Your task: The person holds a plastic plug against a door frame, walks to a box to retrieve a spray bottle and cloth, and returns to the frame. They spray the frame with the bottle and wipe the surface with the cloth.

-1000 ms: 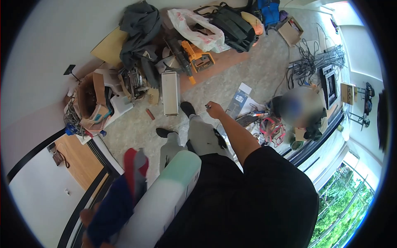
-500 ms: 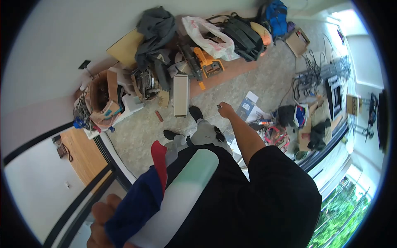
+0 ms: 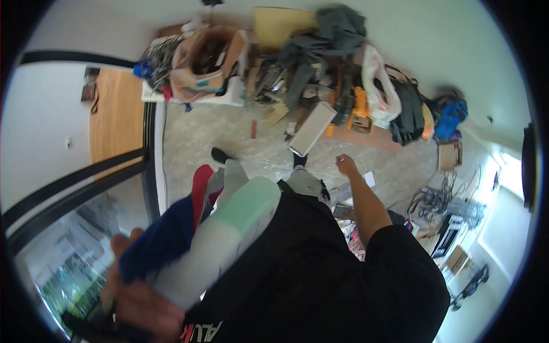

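My left hand (image 3: 140,306), blurred at the lower left, is closed around a long rounded object (image 3: 194,257), translucent white with a pale green end. Alongside it hangs a dark blue cloth (image 3: 157,237) with a red edge, also at this hand; how the fingers divide between the two is hidden. My right hand (image 3: 347,167) hangs forward at the end of a stretched arm, fingers closed. A small dark or metallic thing (image 3: 339,160) shows at its fingertips, too small to name.
Ahead on the floor lies a long beige box (image 3: 313,130). Along the wall are an open cardboard box (image 3: 182,73), a yellow-orange tool (image 3: 359,103) and a dark backpack (image 3: 409,108). Cables (image 3: 432,200) lie at the right. A black-framed glass door (image 3: 150,134) stands on the left.
My view has turned left, so the wall items now sit further right and the door shows more. Both hands keep hold of what they had; my feet have shifted in a step.
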### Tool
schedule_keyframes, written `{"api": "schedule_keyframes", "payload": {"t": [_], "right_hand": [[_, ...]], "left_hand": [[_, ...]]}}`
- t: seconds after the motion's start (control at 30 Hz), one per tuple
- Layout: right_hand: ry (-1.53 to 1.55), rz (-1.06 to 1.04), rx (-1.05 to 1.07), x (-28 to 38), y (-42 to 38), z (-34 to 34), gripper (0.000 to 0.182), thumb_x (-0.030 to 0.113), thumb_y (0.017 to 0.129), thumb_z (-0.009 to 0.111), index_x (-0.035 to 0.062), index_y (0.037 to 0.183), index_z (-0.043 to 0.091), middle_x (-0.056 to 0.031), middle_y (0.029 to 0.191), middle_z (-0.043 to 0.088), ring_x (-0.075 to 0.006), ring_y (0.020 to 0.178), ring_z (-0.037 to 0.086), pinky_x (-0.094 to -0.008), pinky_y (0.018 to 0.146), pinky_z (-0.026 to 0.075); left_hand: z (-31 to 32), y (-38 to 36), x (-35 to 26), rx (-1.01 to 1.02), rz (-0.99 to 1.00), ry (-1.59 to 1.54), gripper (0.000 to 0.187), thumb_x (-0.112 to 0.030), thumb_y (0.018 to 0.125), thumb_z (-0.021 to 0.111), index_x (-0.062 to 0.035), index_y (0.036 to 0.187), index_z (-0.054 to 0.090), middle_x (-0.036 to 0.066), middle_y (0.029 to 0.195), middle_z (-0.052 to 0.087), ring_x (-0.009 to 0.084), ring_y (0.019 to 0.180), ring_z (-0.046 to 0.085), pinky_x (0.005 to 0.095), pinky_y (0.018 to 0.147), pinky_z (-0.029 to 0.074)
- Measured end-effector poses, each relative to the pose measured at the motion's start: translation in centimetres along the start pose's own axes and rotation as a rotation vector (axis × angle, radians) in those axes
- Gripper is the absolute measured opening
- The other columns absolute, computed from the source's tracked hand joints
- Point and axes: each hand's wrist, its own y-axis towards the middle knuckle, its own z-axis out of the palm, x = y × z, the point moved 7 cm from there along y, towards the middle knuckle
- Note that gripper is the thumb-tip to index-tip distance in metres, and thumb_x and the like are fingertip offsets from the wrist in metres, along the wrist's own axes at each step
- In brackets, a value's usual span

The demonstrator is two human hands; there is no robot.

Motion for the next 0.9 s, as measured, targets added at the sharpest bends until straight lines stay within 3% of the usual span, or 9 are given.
{"api": "schedule_keyframes", "payload": {"t": [0.07,0.13,0.27,0.4,0.5,0.67,0.7,0.77,0.9], "right_hand": [[0.006,0.006,0.022,3.6,1.4,-0.5,0.027,0.021,0.088,0.068,0.0072,0.111,0.068,-0.0189,0.092,0.074,-0.0327,0.086,0.072,-0.0421,0.079,0.056],[0.131,0.030,0.121,6.7,3.8,0.6,0.027,0.022,0.089,0.067,0.0044,0.109,0.069,-0.0188,0.094,0.075,-0.0322,0.087,0.073,-0.0412,0.082,0.056],[0.232,0.116,0.345,16.5,3.7,4.0,0.031,0.022,0.090,0.067,0.0014,0.114,0.069,-0.0153,0.087,0.076,-0.0266,0.081,0.075,-0.0367,0.078,0.056],[0.035,-0.066,0.290,29.0,4.3,6.1,0.030,0.019,0.090,0.066,0.0008,0.114,0.068,-0.0134,0.085,0.074,-0.0236,0.074,0.071,-0.0371,0.072,0.053],[0.305,-0.068,0.289,33.7,6.9,11.1,0.025,0.021,0.090,0.067,0.0010,0.105,0.066,-0.0123,0.082,0.069,-0.0221,0.072,0.063,-0.0360,0.070,0.049],[0.275,0.022,0.215,44.6,8.4,11.2,0.029,0.027,0.090,0.069,-0.0005,0.096,0.063,-0.0101,0.079,0.064,-0.0192,0.072,0.060,-0.0351,0.068,0.047],[0.274,0.025,0.185,45.1,9.5,11.5,0.027,0.029,0.091,0.069,0.0030,0.097,0.064,-0.0056,0.076,0.059,-0.0163,0.067,0.055,-0.0329,0.063,0.044],[0.275,0.027,0.129,46.0,11.6,11.9,0.024,0.032,0.092,0.070,0.0099,0.100,0.065,0.0035,0.069,0.051,-0.0105,0.056,0.045,-0.0286,0.052,0.038],[0.595,0.396,0.188,46.8,17.3,11.9,0.041,0.050,0.092,0.072,0.0112,0.102,0.064,0.0053,0.067,0.040,-0.0109,0.055,0.039,-0.0295,0.051,0.035]], "left_hand": [[-5.3,0.0,2.8,-0.069,-0.169,0.133,0.046,-0.050,0.092,0.052,-0.0085,0.074,0.060,0.005,0.065,0.055,0.0234,0.073,0.054,0.0450,0.098,0.041],[-11.5,-0.9,6.2,-0.093,-0.326,0.286,0.040,-0.044,0.087,0.057,-0.0057,0.076,0.063,0.007,0.069,0.055,0.0218,0.073,0.052,0.0431,0.096,0.039],[-22.4,-2.4,14.4,-0.078,-0.503,0.530,0.029,-0.029,0.077,0.071,-0.0001,0.080,0.070,0.011,0.073,0.059,0.0210,0.072,0.053,0.0370,0.076,0.041],[-31.3,-2.6,21.9,0.035,-0.648,0.709,0.015,-0.016,0.084,0.069,-0.0015,0.085,0.070,0.010,0.079,0.064,0.0222,0.072,0.058,0.0359,0.071,0.043],[-36.7,-1.1,25.8,0.153,-0.752,0.738,0.015,-0.016,0.087,0.069,-0.0007,0.088,0.072,0.008,0.075,0.061,0.0187,0.071,0.056,0.0345,0.072,0.043],[-40.4,3.5,31.7,0.273,-0.790,0.735,0.015,-0.015,0.089,0.069,-0.0010,0.089,0.073,0.005,0.066,0.060,0.0150,0.063,0.055,0.0310,0.083,0.045],[-41.2,3.4,33.1,0.234,-0.914,0.721,0.014,-0.016,0.089,0.070,-0.0016,0.089,0.073,0.007,0.084,0.069,0.0162,0.083,0.063,0.0338,0.086,0.046],[-41.4,4.7,35.4,0.269,-0.881,0.743,0.014,-0.015,0.089,0.070,-0.0014,0.089,0.074,0.006,0.084,0.069,0.0158,0.084,0.062,0.0339,0.089,0.046],[-39.8,8.7,39.6,0.405,-0.770,0.844,0.013,-0.016,0.087,0.074,-0.0025,0.087,0.074,0.009,0.078,0.065,0.0230,0.076,0.062,0.0362,0.080,0.047]]}}
